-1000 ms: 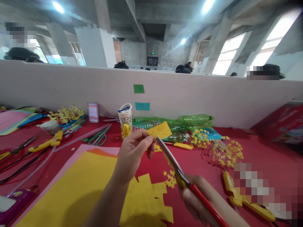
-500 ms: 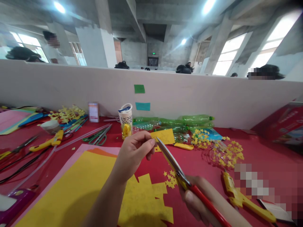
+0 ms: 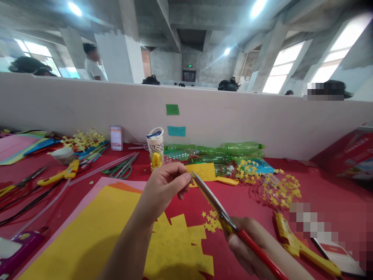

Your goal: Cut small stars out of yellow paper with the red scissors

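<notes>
Currently, the left hand (image 3: 167,188) pinches the yellow slip (image 3: 204,172) by its left end above the surface (image 3: 180,206), apparently to steady it beside the tips of the scissors (image 3: 214,202), whose handles (image 3: 259,251) the right hand (image 3: 247,233) encloses in its grip.

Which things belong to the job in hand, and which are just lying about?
Seemingly in the job:
yellow paper slip, in left hand
red-handled scissors, in right hand
small yellow stars

Apparently lying about:
phone
patterned cup
green bottles
</notes>
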